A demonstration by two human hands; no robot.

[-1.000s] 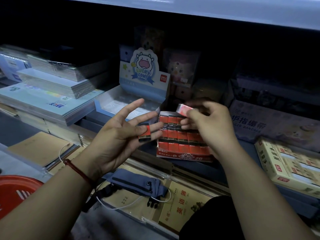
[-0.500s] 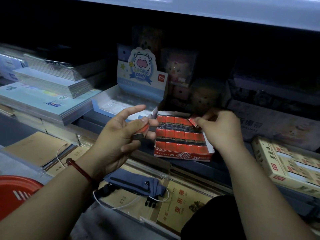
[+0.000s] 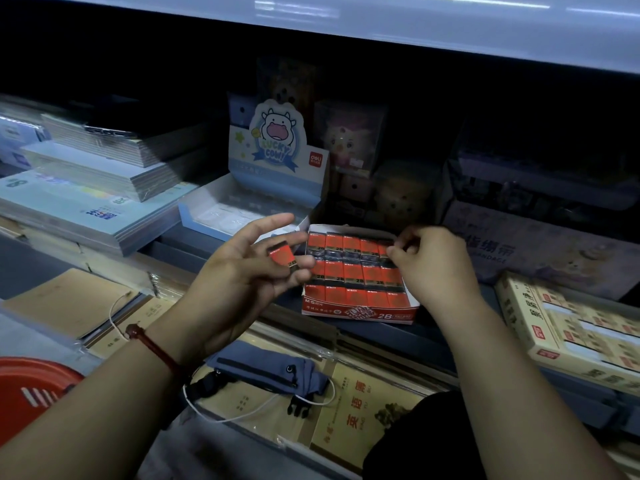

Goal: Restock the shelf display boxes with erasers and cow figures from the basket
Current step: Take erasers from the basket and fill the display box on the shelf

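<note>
Up close at a dim shop shelf, a person's left hand (image 3: 235, 282) holds one red 2B eraser (image 3: 283, 258) in a loose grip between thumb and fingers, just left of the eraser box (image 3: 356, 310). The right hand (image 3: 436, 271) curls over the box's back right corner, its grip pinched on the end eraser (image 3: 383, 247) there. The Lucky Cow display box (image 3: 277, 157) stands behind; a red basket (image 3: 31, 386) sits lower left.

both bare forearms reach forward. the left hand (image 3: 242, 271) is palm toward the camera with the index finger straight, pinching a small eraser (image 3: 283, 258) between thumb and middle fingers. the right hand (image 3: 433, 268) is knuckles-up, its fingers curled and its tips drawn together; whether they grip anything is unclear.
</note>
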